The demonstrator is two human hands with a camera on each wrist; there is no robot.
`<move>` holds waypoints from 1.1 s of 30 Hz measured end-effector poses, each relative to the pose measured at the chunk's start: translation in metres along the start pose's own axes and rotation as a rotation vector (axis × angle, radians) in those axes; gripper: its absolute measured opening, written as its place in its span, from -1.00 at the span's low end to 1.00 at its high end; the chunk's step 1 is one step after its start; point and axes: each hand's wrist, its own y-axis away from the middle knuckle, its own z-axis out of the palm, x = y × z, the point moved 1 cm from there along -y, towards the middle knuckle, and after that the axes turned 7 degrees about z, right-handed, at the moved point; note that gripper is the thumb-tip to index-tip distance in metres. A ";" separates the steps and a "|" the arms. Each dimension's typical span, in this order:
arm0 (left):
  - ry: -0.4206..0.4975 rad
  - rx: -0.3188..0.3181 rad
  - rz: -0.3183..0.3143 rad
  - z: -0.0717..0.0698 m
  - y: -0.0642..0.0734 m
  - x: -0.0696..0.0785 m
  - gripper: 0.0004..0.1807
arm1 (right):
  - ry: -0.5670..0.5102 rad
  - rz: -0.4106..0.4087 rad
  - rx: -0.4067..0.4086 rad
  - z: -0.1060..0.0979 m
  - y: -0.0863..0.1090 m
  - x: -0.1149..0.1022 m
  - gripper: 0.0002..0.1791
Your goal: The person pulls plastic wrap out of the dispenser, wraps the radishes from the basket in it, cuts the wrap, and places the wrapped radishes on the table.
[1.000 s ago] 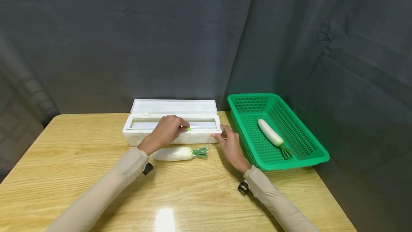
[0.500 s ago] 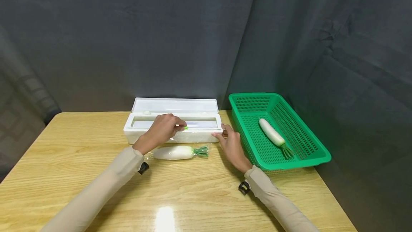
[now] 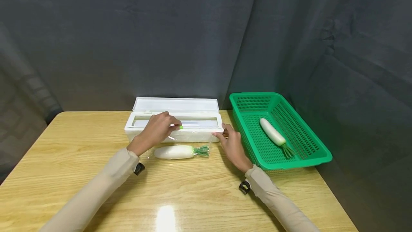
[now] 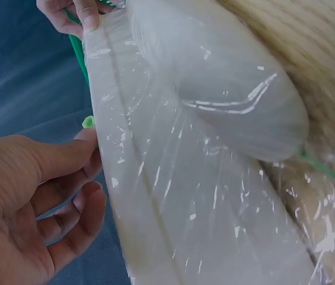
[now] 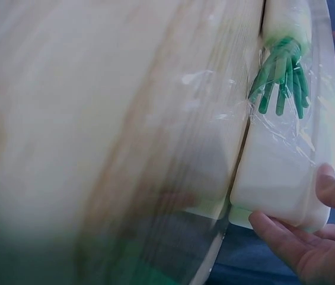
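Observation:
A white cling wrap dispenser (image 3: 193,137) stands at the back of the table with its lid (image 3: 177,105) raised. My left hand (image 3: 157,129) pinches the small green cutter slider (image 3: 181,127) on the dispenser's front top edge; the left wrist view shows this slider (image 4: 88,122) at the thumb tip. At the dispenser's right end, my right hand (image 3: 233,146) grips the corner with thumb and fingers. Just in front of the box lies a white radish (image 3: 175,152) with green stalks, covered by clear plastic film (image 4: 214,178) that stretches over the dispenser's front.
To the right, a green perforated basket (image 3: 322,158) holds a second white radish (image 3: 272,131), with no film visible on it. Behind the wooden table (image 3: 199,196) hangs a dark grey curtain (image 3: 145,38).
My left hand has slid the green slider leftward along the dispenser's edge. The right hand keeps its grip on the right end, and the radishes stay put.

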 end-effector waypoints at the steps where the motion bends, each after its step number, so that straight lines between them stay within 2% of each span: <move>1: -0.003 -0.004 -0.001 0.000 0.000 0.000 -0.91 | 0.000 -0.002 0.004 0.000 0.000 0.000 -0.45; 7: -0.034 -0.003 -0.021 -0.005 0.008 -0.004 -0.89 | -0.001 0.004 -0.001 0.000 -0.001 -0.001 -0.46; 18: -0.059 0.038 0.013 -0.010 0.017 -0.011 -0.89 | -0.012 0.025 0.000 -0.001 0.001 -0.001 -0.45; 25: -0.088 0.047 0.007 -0.022 0.039 -0.026 -0.89 | -0.002 0.010 -0.002 0.001 0.001 0.000 -0.44; 33: -0.110 0.064 -0.045 -0.041 0.066 -0.044 -0.85 | 0.001 0.008 0.004 0.000 0.001 0.000 -0.44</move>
